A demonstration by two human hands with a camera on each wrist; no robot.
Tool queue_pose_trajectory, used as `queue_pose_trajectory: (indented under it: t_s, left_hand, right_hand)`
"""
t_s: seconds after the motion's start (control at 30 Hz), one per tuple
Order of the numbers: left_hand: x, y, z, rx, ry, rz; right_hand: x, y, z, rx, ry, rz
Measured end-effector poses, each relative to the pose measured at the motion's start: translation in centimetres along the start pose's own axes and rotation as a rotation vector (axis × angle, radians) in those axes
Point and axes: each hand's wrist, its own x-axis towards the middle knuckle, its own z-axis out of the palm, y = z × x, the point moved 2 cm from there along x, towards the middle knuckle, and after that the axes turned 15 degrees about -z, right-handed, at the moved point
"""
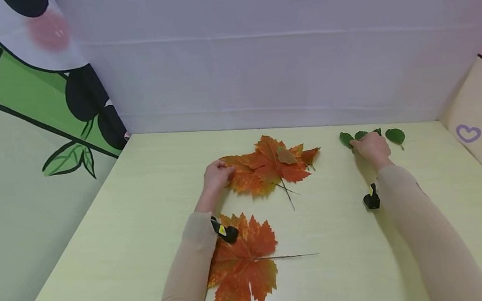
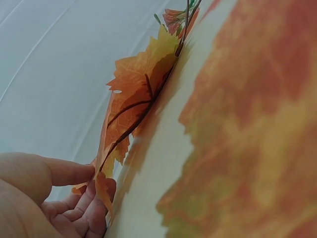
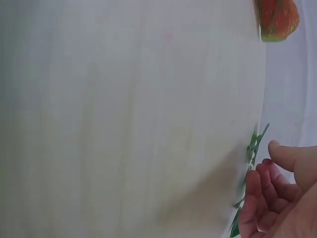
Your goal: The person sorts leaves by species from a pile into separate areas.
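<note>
At the left end of a pile of orange maple leaves (image 1: 268, 165), my left hand (image 1: 216, 174) pinches the edge of one leaf (image 2: 136, 82) between thumb and fingers. In the left wrist view that leaf stands partly raised, its underside and dark stem showing. A small yellow-green leaf (image 1: 286, 155) lies on top of the pile. My right hand (image 1: 373, 147) is over a row of small green leaves (image 1: 395, 136) at the back right. Its fingers are loosely bent, with a gap to the thumb and nothing visible between them. The hand partly hides the row.
Another large orange maple leaf (image 1: 251, 256) lies nearer the front, partly beneath the left forearm, its stem pointing right. The pale table (image 1: 330, 268) meets a white cloth backdrop (image 1: 259, 71) behind. Printed panels stand at both sides. A black wrist camera (image 1: 372, 198) is by the right sleeve.
</note>
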Motion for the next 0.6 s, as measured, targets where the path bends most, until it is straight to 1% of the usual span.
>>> queue_pose_trajectory:
  t_s: [0.2, 0.37, 0.47, 0.6]
  left_hand:
    - [-0.2, 0.1, 0.1, 0.011, -0.004, -0.001]
    - [-0.3, 0.3, 0.0, 0.002, -0.009, 0.007]
    - [-0.2, 0.2, 0.0, 0.007, -0.016, 0.008]
    - [-0.2, 0.1, 0.0, 0.010, -0.019, 0.010]
  right_hand:
    - [-0.9, -1.1, 0.1, -0.006, -0.002, -0.063]
    - [-1.7, -3.1, 0.4, 0.003, -0.005, -0.128]
    - [-2.4, -4.4, 0.8, 0.001, -0.012, -0.181]
    - [-3.2, -6.1, 1.3, 0.022, 0.015, -0.261]
